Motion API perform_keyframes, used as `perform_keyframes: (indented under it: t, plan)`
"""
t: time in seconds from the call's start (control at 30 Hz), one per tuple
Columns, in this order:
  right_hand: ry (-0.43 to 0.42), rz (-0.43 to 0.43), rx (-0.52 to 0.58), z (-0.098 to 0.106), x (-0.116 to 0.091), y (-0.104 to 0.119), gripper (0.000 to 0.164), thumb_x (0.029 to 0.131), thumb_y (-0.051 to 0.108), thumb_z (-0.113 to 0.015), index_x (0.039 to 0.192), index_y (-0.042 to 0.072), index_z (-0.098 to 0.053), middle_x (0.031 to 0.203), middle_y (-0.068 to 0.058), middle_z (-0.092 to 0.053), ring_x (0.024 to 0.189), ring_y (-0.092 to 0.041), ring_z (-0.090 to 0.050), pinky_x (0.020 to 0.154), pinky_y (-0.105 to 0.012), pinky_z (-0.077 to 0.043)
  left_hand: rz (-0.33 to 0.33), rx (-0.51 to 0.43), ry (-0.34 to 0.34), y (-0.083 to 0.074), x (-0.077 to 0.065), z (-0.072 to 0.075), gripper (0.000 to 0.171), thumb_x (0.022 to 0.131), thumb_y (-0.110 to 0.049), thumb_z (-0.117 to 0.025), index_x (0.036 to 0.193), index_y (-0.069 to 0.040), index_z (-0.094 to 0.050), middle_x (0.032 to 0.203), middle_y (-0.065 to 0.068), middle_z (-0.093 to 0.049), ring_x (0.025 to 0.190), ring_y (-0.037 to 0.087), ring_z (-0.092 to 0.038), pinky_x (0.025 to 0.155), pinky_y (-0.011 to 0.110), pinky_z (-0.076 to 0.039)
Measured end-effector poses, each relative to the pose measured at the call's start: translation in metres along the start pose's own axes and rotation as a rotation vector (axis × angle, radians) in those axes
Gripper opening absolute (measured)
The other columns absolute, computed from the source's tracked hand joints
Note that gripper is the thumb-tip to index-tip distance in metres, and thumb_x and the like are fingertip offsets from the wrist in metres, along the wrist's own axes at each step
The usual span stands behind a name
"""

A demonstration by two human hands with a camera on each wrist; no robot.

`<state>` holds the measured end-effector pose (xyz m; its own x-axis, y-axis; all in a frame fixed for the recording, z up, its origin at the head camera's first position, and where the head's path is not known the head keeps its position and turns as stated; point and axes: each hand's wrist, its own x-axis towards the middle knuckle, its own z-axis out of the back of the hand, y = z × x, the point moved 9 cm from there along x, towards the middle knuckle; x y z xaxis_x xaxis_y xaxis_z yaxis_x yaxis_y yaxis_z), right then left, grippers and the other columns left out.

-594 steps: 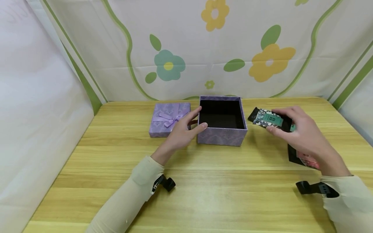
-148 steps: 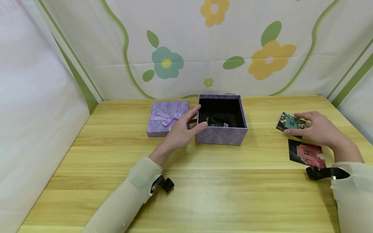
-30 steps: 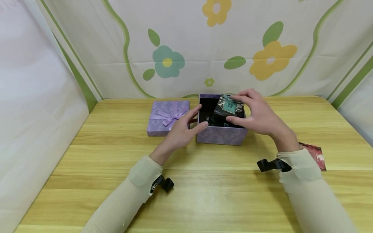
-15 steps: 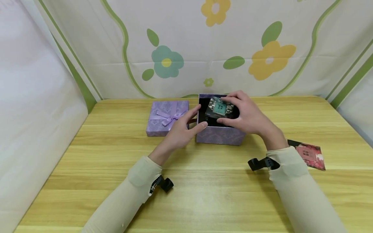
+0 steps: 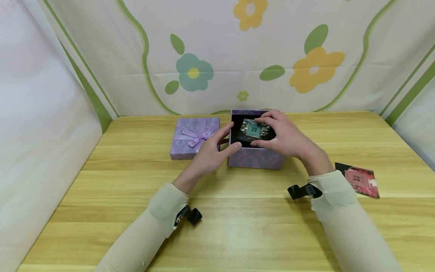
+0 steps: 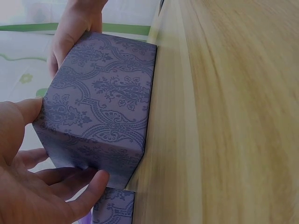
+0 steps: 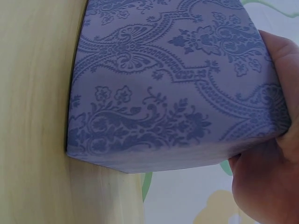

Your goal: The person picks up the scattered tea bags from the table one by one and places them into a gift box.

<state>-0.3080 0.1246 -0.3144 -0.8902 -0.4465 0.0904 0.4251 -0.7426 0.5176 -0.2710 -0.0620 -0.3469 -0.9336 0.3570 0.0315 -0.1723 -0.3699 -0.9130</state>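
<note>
A purple patterned gift box stands with its mouth up at the table's back. My left hand holds its left side, thumb at the front rim. In the left wrist view, the fingers of that hand lie against the box's side. My right hand reaches over the right rim, pinching a flat black packet with white flowers and a teal label inside the box. The packet hides what lies beneath. In the right wrist view, the box wall hides the packet.
The matching lid with a lilac bow lies left of the box. A black and red packet rests on the wooden table at the right. Behind the table hangs a white flowered cloth.
A dark packet has come to lie in the formerly bare box. My right hand has brought another teal-labelled packet leftward from the table and lowered it into the box. My left hand has stayed put.
</note>
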Motion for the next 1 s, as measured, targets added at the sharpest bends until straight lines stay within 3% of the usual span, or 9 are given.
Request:
perform_keyframes:
  t: [0.67, 1.0]
  plan:
    - [0.02, 0.017, -0.022, -0.002, -0.001, 0.002, 0.074, 0.094, 0.044, -0.081, 0.153, 0.006, -0.056, 0.157, -0.014, -0.046, 0.149, -0.039, -0.036, 0.123, -0.062, -0.031, 0.0, 0.008, 0.013, 0.0, -0.001, -0.001, 0.073, 0.107, -0.044, -0.063, 0.17, -0.03, -0.029, 0.175, -0.001, -0.033, 0.156, 0.03, -0.043, 0.125, 0.056, -0.039]
    - [-0.081, 0.032, 0.05, 0.015, -0.013, -0.006, 0.065, 0.094, 0.042, -0.08, 0.149, 0.012, -0.061, 0.153, -0.01, -0.051, 0.146, -0.035, -0.046, 0.12, -0.062, -0.038, 0.011, 0.002, 0.004, 0.001, -0.001, 0.0, 0.073, 0.106, -0.045, -0.064, 0.169, -0.033, -0.029, 0.174, -0.002, -0.034, 0.155, 0.029, -0.044, 0.125, 0.055, -0.039]
